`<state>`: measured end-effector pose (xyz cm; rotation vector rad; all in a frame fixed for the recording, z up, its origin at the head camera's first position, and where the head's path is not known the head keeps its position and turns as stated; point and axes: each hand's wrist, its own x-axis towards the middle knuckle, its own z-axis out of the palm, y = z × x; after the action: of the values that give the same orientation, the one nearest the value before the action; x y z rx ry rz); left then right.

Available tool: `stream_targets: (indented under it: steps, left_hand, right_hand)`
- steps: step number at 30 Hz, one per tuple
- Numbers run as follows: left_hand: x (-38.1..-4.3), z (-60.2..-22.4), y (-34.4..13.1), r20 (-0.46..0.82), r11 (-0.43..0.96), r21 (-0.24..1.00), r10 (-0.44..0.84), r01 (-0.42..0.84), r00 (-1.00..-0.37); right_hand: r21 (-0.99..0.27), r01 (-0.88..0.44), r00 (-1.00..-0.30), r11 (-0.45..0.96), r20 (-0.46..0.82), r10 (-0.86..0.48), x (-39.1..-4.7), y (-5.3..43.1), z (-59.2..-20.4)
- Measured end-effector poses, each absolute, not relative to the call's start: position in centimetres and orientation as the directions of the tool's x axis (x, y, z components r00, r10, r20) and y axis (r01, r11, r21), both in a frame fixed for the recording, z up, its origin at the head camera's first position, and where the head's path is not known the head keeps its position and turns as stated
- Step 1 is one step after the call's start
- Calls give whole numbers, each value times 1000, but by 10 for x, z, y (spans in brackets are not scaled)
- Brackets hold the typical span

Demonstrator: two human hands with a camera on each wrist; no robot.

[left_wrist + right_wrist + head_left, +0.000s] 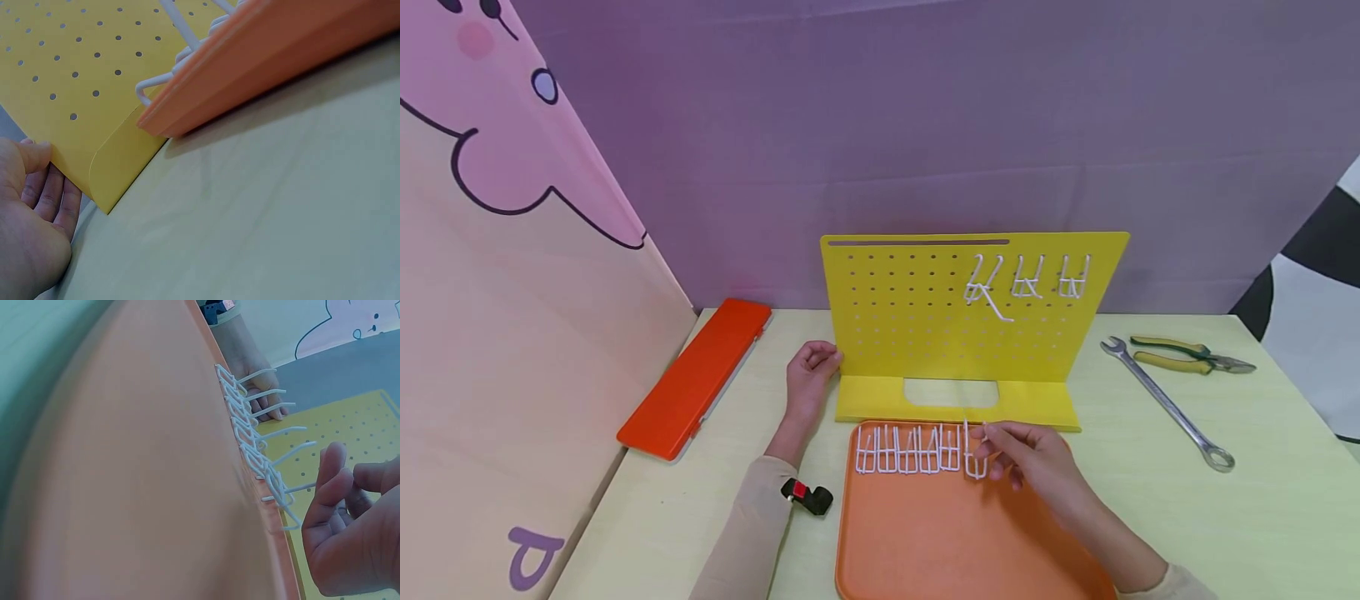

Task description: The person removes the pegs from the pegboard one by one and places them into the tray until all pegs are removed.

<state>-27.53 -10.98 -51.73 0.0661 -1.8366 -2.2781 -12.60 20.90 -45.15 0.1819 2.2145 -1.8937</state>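
Fingers of the right hand (1036, 465) pinched a white hook (967, 454) by an upper prong, presumably so its wire feet hung downward; whether these touched the tray (925, 537) below, I could not tell. That orange tray lay right under the fingers, seemingly to keep loose parts together within reach. Just left of them, five more hooks (907, 451) leaned in a row along its far rim, prongs up, likely so each could be picked off singly.

Beyond the fingertips stood a yellow board (943, 323), its flat base probably holding it upright. Farther left, the left hand (808, 383) gripped its side edge, thumb in front and fingers behind, perhaps against rocking. Above the right fingers, three hung hooks (1026, 287) sat apart near the board's top, a spacing that seemed to give each room.

Well right of those fingers, a wrench (1168, 406) and pliers (1204, 358) lay on the worktop (1262, 517), apparently clear of both hands; a red case (700, 379) lay past the left.
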Motion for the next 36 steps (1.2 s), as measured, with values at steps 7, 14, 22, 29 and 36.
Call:
stream_targets:
  steps: [7, 14, 22, 29, 36]
  left_hand:
    - [-274, -517, -110, 95, -188, 973, -191, 132, -977]
    - [-274, -516, -110, 97, -195, 971, -193, 135, -976]
    - [-274, -516, -110, 97, -201, 970, -189, 135, -977]
    - [-274, -517, -110, 94, -214, 968, -186, 134, -978]
    - [-274, -517, -109, 88, -211, 969, -188, 128, -978]
  right_hand:
    - [-959, 237, -966, 154, -250, -71, -127, 210, -455]
    - [-957, 251, -955, 145, -269, -124, -128, 209, -459]
    - [-959, 248, -950, 135, -268, -163, -127, 210, -461]
    - [-966, 233, -948, 110, -251, -195, -128, 213, -462]
    - [-963, 247, -946, 106, -264, -187, -128, 215, -462]
